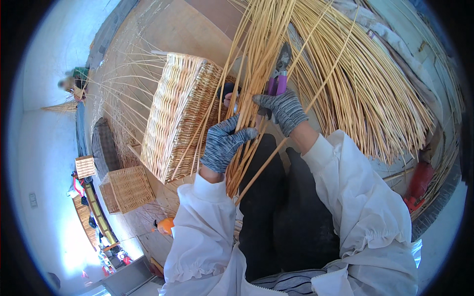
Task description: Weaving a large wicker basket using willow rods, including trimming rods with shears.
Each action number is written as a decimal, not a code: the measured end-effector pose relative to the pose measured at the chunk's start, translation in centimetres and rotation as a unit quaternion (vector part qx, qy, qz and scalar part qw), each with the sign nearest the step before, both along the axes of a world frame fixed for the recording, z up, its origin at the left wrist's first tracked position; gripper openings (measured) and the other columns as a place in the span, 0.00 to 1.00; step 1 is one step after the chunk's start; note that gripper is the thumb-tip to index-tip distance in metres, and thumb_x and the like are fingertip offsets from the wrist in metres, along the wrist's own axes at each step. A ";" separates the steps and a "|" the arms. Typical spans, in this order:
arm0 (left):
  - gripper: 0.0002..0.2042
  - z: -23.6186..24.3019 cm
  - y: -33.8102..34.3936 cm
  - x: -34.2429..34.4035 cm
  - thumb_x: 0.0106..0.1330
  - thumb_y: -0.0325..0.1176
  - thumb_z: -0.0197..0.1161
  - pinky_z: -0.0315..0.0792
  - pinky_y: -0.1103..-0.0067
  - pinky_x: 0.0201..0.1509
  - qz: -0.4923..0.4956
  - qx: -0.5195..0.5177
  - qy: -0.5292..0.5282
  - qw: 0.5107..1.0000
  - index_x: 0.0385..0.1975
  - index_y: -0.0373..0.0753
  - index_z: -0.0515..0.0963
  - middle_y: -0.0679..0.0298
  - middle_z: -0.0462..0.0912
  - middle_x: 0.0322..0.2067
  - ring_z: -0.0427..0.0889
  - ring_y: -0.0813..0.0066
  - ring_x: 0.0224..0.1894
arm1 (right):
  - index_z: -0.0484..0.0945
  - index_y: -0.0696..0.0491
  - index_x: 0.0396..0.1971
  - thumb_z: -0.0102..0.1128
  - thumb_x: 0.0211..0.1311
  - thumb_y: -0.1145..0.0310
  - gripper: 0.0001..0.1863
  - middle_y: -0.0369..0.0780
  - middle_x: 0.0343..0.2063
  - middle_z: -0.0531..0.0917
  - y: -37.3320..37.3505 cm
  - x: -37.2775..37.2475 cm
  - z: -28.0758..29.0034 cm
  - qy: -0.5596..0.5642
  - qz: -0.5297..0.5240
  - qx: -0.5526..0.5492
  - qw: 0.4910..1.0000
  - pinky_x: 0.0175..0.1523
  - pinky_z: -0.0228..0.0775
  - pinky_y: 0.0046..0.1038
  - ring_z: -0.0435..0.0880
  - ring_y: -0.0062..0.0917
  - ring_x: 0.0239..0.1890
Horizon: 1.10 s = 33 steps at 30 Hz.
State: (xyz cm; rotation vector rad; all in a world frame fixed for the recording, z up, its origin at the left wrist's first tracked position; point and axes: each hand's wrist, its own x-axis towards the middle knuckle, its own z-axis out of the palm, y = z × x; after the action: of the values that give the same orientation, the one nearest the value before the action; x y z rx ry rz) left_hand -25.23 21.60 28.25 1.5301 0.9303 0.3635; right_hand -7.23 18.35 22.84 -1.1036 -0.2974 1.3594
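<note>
Both of my hands are in grey knitted gloves. My left hand [224, 143] is closed round several long tan willow rods [266, 37], low in the bunch in front of me. Higher up, my right hand [284, 111] has its fingers closed on the same rods. Just beyond its fingers are pruning shears [278, 85] with purple handles and dark blades; I cannot tell whether they rest on something or are held. A woven wicker basket [173, 118] with long loose stakes lies tilted left of my hands, partly behind the rods.
A large sheaf of rods [360, 89] covers the right side. Smaller wicker baskets [131, 190], a dark checked cushion [103, 143] and an orange object [165, 226] lie at the left. A red tool [418, 180] is at far right, and a white wall [44, 148] rises at far left.
</note>
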 end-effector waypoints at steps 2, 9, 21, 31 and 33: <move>0.28 2.5 -0.4 -1.2 0.55 0.28 0.68 0.70 0.81 0.51 -0.074 0.017 -0.045 0.996 0.57 0.32 0.68 0.62 0.80 0.44 0.77 0.78 0.43 | 0.74 0.58 0.39 0.71 0.46 0.72 0.20 0.38 0.29 0.80 -0.2 -0.3 1.7 0.038 -0.019 0.034 0.999 0.31 0.76 0.25 0.79 0.25 0.23; 0.22 12.3 -0.7 -4.3 0.59 0.28 0.65 0.74 0.82 0.40 -0.068 0.329 0.128 0.933 0.54 0.37 0.71 0.62 0.81 0.36 0.78 0.78 0.34 | 0.76 0.54 0.39 0.67 0.50 0.73 0.15 0.37 0.31 0.80 -2.3 -4.9 4.8 0.117 0.109 0.132 0.978 0.32 0.75 0.26 0.80 0.23 0.29; 0.17 16.7 -22.5 -5.8 0.61 0.30 0.62 0.76 0.84 0.35 0.014 -0.140 -0.148 0.979 0.50 0.33 0.73 0.60 0.81 0.35 0.79 0.78 0.32 | 0.77 0.56 0.34 0.68 0.50 0.72 0.12 0.35 0.25 0.80 -20.4 -5.7 17.0 -0.034 -0.078 0.189 0.978 0.25 0.70 0.20 0.79 0.17 0.25; 0.19 18.2 -32.0 -6.9 0.63 0.28 0.58 0.77 0.81 0.39 0.049 -0.135 -0.185 0.972 0.54 0.32 0.69 0.52 0.77 0.47 0.81 0.70 0.38 | 0.75 0.56 0.34 0.66 0.49 0.79 0.12 0.37 0.22 0.80 -28.2 -4.4 21.0 -0.084 -0.116 0.154 0.978 0.21 0.70 0.20 0.78 0.20 0.19; 0.20 18.2 -32.2 -7.0 0.62 0.28 0.59 0.77 0.82 0.39 0.037 -0.186 -0.229 0.955 0.55 0.33 0.68 0.49 0.74 0.51 0.80 0.68 0.42 | 0.75 0.56 0.33 0.65 0.49 0.79 0.11 0.37 0.22 0.80 -28.8 -4.6 21.2 -0.100 -0.157 0.201 0.962 0.22 0.69 0.19 0.78 0.21 0.20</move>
State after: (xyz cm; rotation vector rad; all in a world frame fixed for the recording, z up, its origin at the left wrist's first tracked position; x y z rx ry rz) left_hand -32.25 -10.63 46.42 1.0058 0.6420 0.5376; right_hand -11.82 -10.44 44.06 -0.8981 -0.5008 0.8588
